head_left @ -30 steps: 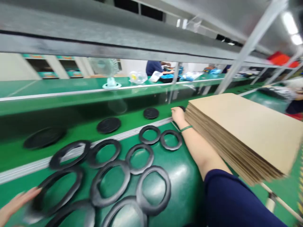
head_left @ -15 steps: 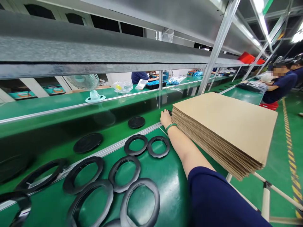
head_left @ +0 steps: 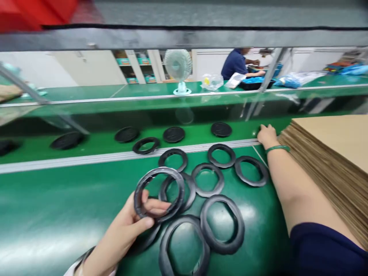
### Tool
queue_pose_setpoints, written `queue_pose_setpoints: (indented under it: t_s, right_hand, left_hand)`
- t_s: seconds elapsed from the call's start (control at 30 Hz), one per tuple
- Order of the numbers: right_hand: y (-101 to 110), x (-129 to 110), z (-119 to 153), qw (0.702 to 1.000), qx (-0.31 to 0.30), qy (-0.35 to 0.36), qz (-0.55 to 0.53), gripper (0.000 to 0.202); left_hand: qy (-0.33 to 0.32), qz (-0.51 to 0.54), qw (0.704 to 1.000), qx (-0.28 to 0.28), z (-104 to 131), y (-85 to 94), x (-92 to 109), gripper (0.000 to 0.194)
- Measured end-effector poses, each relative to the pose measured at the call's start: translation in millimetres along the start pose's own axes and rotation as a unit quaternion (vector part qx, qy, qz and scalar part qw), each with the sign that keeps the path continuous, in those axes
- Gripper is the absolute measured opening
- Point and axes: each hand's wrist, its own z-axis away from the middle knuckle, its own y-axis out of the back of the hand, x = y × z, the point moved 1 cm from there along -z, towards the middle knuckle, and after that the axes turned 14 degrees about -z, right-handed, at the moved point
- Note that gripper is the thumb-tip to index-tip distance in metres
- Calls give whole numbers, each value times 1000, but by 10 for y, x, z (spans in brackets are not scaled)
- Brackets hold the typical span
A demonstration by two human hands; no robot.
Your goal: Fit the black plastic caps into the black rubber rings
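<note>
The left hand (head_left: 126, 226) holds 1 black rubber ring (head_left: 159, 193) lifted off the green surface (head_left: 57, 199) — the fingers pass through the ring's opening and the thumb presses its lower rim, so the grip is pinched shut on the ring. The held ring hangs tilted above a cluster of loose black rings (head_left: 221, 226) that lie flat on the surface, some overlapping, spread between the 2 arms.

The right hand (head_left: 266, 135) reaches out to the far edge of the surface, resting at the near corner of a stack of flat cardboard sheets (head_left: 333, 153); the forearm lies along the stack's side and a green bracelet (head_left: 277, 148) circles the wrist. The fingertips curl down by the stack's corner, but whether they clasp anything cannot be told from here.

Beyond a metal rail (head_left: 86, 158) runs a green conveyor belt (head_left: 94, 147) carrying several black round discs (head_left: 173, 134) in a row and 1 more ring (head_left: 146, 145). On the far bench stands a small desk fan (head_left: 179, 69) — beside it lie clear plastic bags (head_left: 211, 81), and another person (head_left: 237, 63) in a dark blue shirt works there.
</note>
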Motion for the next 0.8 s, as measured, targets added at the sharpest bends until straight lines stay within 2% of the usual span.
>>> queue_pose_setpoints:
  t_s: [0.1, 0.3, 0.47, 0.67, 0.73, 0.8]
  right_hand:
    - [-51, 62, -102, 1000, -10, 7, 0, 30]
    - [-161, 70, -145, 998, -10, 39, -51, 14]
    - [-150, 149, -157, 996, -10, 24, -81, 7]
    - [-189, 200, -169, 989, -2, 87, -119, 14]
    - [-223, 210, -178, 986, -2, 103, -128, 14]
    - [-255, 220, -194, 984, -6, 116, -135, 15]
  left_hand:
    - [14, 34, 999, -40, -16, -114, 75, 67]
    - [24, 46, 995, -82, 46, -229, 149, 56]
    - [7, 26, 995, -96, 59, -214, 181, 46]
    - [13, -41, 991, -127, 70, -157, 265, 34]
    - [11, -59, 991, -118, 96, -132, 325, 30]
    - [-10, -109, 992, -66, 115, -62, 407, 27]
